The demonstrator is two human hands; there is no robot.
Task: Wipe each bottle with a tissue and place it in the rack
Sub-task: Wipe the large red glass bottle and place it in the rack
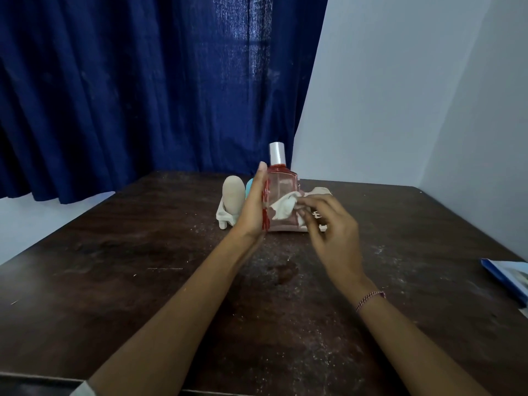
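Pink bottle (281, 187) — upright at the table's (143, 281) far side, left hand (253, 208) gripping its edge. Right hand (333, 227) pinches tissue (284, 208) against its front. Rack (223, 218) behind — largely hidden; beige bottle (233, 197) stands in it.

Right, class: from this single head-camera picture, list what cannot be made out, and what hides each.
Rack: head view, largely hidden behind the pink bottle and right hand.
Teal item: head view, only a sliver shows beside the left hand.
Left thumb: head view, hidden, so its hold is unclear.
Blue-white packet: head view, cut off by right edge.
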